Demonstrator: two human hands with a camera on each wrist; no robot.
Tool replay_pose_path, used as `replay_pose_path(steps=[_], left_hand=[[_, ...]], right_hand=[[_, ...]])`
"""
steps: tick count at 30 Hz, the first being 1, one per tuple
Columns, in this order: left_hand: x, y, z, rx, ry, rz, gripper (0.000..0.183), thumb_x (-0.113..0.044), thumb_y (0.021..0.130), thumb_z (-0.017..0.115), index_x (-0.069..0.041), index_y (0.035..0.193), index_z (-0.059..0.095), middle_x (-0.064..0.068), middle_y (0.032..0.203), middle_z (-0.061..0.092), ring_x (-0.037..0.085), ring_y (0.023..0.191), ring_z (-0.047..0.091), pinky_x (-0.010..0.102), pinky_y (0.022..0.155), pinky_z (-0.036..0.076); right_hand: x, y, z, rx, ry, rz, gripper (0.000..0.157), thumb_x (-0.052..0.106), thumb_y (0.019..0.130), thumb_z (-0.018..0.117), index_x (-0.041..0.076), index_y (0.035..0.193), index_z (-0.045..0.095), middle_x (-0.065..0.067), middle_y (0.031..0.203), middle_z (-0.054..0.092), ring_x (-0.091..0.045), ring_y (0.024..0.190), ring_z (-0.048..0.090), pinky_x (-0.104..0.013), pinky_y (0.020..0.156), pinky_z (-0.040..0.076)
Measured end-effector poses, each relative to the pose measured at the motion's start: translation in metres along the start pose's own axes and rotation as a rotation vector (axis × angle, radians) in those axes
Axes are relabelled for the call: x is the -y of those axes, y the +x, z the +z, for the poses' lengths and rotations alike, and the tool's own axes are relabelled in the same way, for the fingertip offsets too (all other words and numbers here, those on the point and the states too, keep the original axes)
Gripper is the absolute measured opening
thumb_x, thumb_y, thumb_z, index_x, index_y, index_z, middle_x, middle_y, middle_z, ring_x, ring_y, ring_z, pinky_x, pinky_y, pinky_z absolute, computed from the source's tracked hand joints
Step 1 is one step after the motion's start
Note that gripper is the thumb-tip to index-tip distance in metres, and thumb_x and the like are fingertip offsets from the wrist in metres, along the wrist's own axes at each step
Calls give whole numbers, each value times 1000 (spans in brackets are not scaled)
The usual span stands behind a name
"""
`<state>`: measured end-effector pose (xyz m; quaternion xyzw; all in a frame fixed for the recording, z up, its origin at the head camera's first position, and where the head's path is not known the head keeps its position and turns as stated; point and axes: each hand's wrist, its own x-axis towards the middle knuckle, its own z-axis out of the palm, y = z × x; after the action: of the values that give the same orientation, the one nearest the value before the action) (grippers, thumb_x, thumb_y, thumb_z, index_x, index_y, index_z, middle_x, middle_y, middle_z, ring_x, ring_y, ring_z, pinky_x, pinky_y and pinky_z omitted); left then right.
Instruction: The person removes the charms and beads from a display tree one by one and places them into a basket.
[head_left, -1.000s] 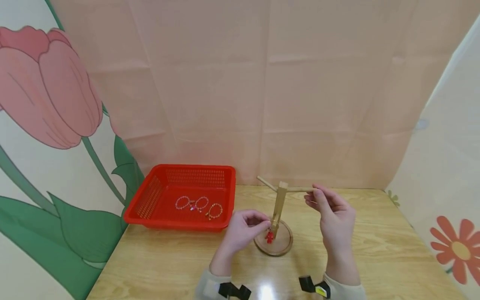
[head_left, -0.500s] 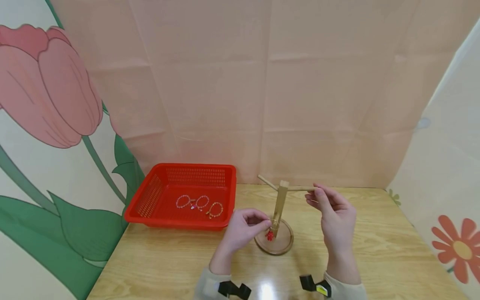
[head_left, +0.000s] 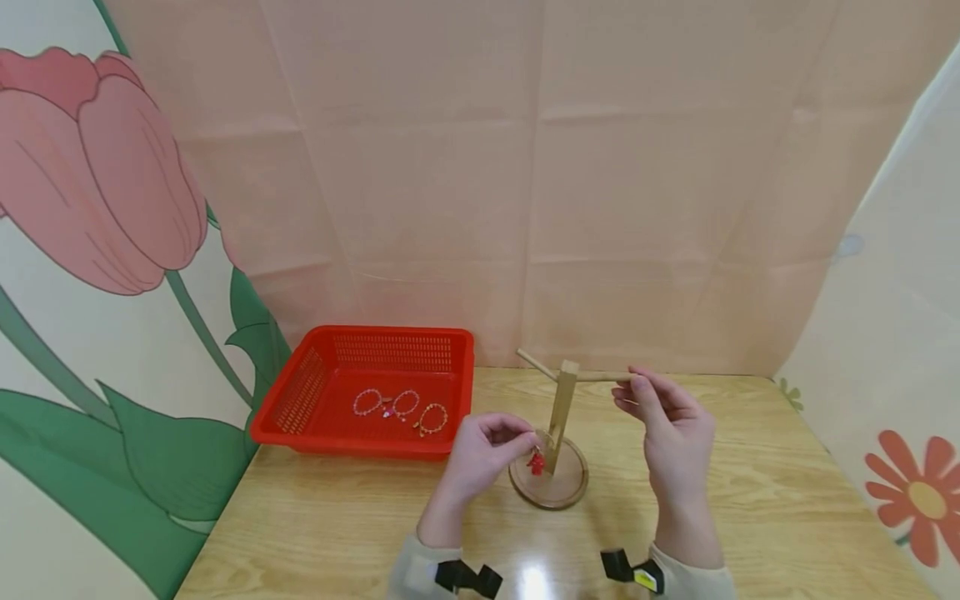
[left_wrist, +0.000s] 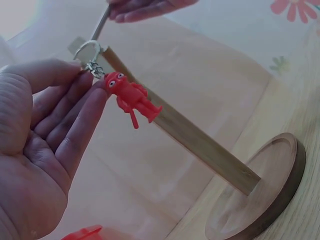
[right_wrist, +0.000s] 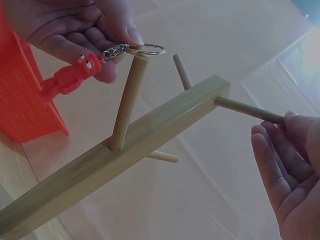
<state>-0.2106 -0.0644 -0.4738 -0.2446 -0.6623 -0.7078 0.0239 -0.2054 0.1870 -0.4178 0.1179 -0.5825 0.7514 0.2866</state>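
Note:
My left hand pinches the metal ring of a red figure keychain between thumb and fingers. The figure hangs from a short chain and has white eyes. In the right wrist view, the ring is at the tip of a lower peg; whether it encircles the peg, I cannot tell. That peg juts from the upright post of a wooden peg stand. With thumb and fingertips, my right hand pinches the end of the stand's upper right peg.
Left of the stand, a red plastic basket contains several beaded bracelets. The stand's round base rests on the wood-grain table. Behind is a pinkish cloth backdrop.
My left hand and the keychain have shifted slightly up and left in the head view. My right hand keeps its grip on the upper peg, and the stand stays in place.

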Motion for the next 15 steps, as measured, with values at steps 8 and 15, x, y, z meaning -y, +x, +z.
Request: replay_pose_path(steps=[8,15], left_hand=[[-2,0,-2,-54,-12,-14,11,-4,97,79,5,102,79,15,95,79,25,80,75,39,77,65],[-1,0,-4,-89,-14,-12,11,-5,97,79,5,103,78,17,96,79,16,81,74,29,77,63]], right_hand=[[1,-1,0,6,3,6,24,-3,104,66,-21,120,68,-8,97,81,-17,84,79,-32,80,63],[2,-1,1,-9,-9,15,27,-1,104,67,-22,120,67,-8,97,80,-16,83,79,-32,80,63]])
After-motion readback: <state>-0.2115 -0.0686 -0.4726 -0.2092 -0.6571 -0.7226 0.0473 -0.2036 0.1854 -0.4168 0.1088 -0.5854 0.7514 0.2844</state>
